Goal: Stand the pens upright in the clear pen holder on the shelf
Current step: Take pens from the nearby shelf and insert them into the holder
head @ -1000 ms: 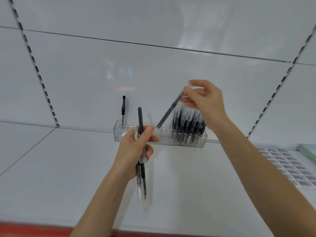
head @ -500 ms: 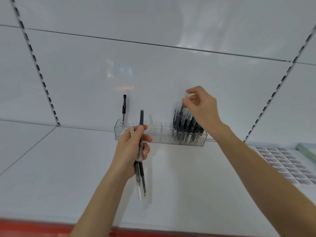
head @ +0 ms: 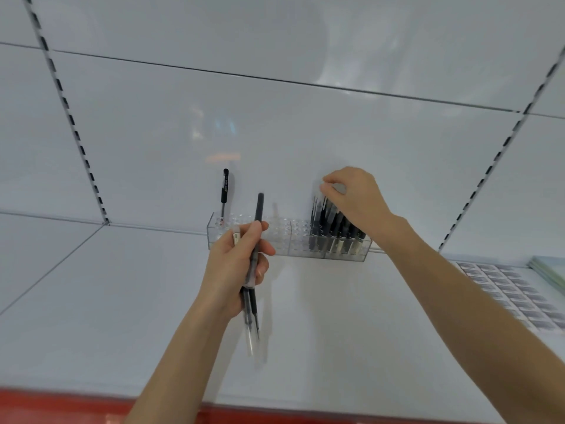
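left hand [head: 237, 264] is closed around a small bundle of pens [head: 253, 270], thumb pressed over the barrels; one black pen sticks up above the fist, the tips of the rest hang out below it, how many in the bundle i can't tell. that hand hovers above the shelf [head: 91, 316], just in front of the left half of the pen holder [head: 284, 240]. right hand [head: 356, 198] is pinched, thumb and fingertips [head: 325, 186] closed on the clear top end of one pen among the standing pens [head: 333, 231]; whether that pen is seated all the way down i can't tell, blurred there. the pen holder is a long clear block with rows of holes, sitting at the back edge of the shelf, touching or just off the back wall [head: 275, 133]. its right half is packed with upright dark pens, leaning slightly left; the middle holes look bare; at the far left end a single black clip pen [head: 225, 191] stands upright alone. both forearms come in from the bottom of the frame. a red strip [head: 61, 405] runs along the shelf's front edge. toward the shelf's right edge lies a sheet of small printed labels [head: 513, 295], well apart from the holder, with a pale green flat item [head: 550, 267] beside it at the far right.
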The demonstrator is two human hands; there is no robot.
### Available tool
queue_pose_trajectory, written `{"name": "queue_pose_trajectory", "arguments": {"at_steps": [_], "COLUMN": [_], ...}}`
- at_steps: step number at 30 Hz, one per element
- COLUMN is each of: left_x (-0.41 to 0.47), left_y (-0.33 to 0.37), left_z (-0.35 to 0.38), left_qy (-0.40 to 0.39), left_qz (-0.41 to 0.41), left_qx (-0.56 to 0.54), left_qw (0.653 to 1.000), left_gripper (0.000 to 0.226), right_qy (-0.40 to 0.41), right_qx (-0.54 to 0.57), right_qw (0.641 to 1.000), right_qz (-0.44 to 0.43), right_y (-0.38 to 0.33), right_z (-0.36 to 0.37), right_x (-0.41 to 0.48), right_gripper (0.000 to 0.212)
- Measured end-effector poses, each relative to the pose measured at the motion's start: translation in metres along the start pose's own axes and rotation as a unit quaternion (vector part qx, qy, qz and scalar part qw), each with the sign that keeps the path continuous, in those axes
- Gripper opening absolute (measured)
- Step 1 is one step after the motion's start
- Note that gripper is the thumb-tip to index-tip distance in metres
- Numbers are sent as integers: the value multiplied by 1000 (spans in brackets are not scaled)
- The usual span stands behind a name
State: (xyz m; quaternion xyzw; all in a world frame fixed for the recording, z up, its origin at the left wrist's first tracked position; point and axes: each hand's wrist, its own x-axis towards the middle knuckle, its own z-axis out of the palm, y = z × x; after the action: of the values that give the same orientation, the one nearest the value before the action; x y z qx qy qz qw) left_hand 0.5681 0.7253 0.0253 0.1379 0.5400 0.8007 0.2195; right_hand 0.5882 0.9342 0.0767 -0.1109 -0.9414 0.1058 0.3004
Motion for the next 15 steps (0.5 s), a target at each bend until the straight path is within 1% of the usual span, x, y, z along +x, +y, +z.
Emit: {"name": "queue_pose_trajectory", "arguments": {"at_steps": [1, 2, 3, 4, 6, 8, 9, 10, 12, 14, 15], "left_x": [-1, -1, -2, -2, -4, -6, -7, -8, -10, -11, -10], "left_y": [1, 2, 3, 3, 4, 4, 5, 5, 7, 8, 8], "left_z": [0, 1, 2, 3, 7, 11, 13, 13, 11, 6, 3], "left_qy": [-8, -16, -26, -38, -63, -82, -87, -90, -85, -60, -39], "left_qz": [3, 5, 5, 3, -1, -6, -8, -8, -5, 4, 12], "left_qx": [-2, -3, -4, -4, 2, 14, 22, 29, 28, 14, 12], "left_qw": [1000, 1000, 1000, 999, 998, 997, 996, 995, 996, 998, 999], "left_gripper": [22, 22, 21, 20, 21, 23, 24, 25, 27, 22, 19], "right_qy": [28, 53, 59, 40, -45, -123, -138, -133, -81, -18, -2], "right_qx": [50, 122, 202, 275, 378, 426, 441, 457, 491, 518, 524], "right_qw": [998, 990, 975, 956, 915, 883, 873, 865, 849, 829, 822], "right_qz": [20, 45, 71, 95, 135, 156, 157, 158, 176, 209, 222], "right_y": [-5, -12, -19, -28, -42, -51, -54, -55, -52, -44, -39], "right_z": [-4, -8, -13, -16, -21, -20, -18, -17, -16, -17, -17], "right_x": [-4, -8, -10, -13, -17, -21, -22, -22, -20, -16, -14], "right_gripper": [24, 21, 16, 11, 7, 17, 17, 15, 11, 15, 18]}}
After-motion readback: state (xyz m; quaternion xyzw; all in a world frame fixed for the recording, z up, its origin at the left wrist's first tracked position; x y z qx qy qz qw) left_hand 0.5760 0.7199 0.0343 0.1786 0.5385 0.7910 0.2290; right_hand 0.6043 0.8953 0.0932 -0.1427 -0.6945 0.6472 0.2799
